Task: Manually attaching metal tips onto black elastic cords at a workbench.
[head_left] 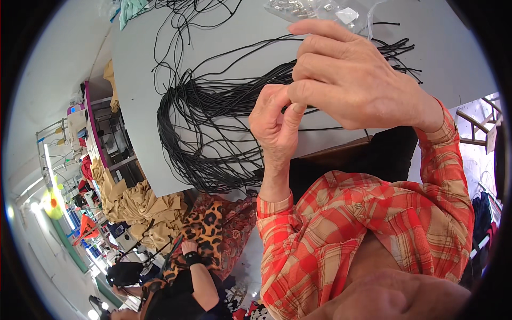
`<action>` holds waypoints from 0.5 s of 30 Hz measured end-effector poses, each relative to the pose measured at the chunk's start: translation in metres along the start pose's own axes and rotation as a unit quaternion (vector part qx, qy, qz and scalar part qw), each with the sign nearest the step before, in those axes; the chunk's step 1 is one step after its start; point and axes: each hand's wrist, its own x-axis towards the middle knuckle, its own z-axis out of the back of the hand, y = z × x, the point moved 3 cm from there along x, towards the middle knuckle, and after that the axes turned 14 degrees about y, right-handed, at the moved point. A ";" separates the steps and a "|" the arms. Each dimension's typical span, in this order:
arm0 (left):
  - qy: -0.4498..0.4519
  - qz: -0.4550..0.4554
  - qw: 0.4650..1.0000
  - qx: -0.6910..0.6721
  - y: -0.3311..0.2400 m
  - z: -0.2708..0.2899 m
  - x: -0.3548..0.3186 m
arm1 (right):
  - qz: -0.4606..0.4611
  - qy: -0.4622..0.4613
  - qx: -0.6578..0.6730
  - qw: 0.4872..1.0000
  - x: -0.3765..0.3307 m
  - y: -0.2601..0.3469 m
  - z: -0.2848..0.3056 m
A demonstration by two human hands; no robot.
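Observation:
Over the near edge of a pale grey table, both hands meet with their fingertips close together. My left hand (273, 120) is closed, with its thumb pressed toward the curled fingers. My right hand (349, 77) is in a pinch against the left fingertips, and its upper fingers bend loosely outward. Whatever sits between the fingertips is too small or hidden to make out. Below and behind the hands lies a large bundle of thin black cords (218, 98), looped at the left. Some cord ends (400, 48) stick out beyond my right hand.
A clear plastic bag of small metal pieces (298, 7) lies at the table's (136, 106) far side. More loose black cords (200, 16) are at the far left. Tan fabric (144, 208) is heaped left of the table, near another person's arm (202, 282). A wooden stool (474, 128) stands right.

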 end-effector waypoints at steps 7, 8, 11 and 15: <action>-0.005 0.009 1.000 -0.021 0.000 -0.001 -0.003 | -0.020 0.019 0.113 0.993 -0.015 -0.015 -0.022; -0.006 0.008 1.000 -0.020 0.000 0.000 -0.003 | -0.027 0.025 0.176 0.984 -0.016 -0.021 -0.027; 0.019 -0.006 0.998 -0.061 0.001 0.002 -0.003 | -0.046 0.037 0.273 0.960 -0.017 -0.022 -0.033; 0.057 0.065 0.988 -0.130 0.007 0.002 -0.003 | -0.039 0.073 0.314 0.946 -0.020 -0.027 -0.036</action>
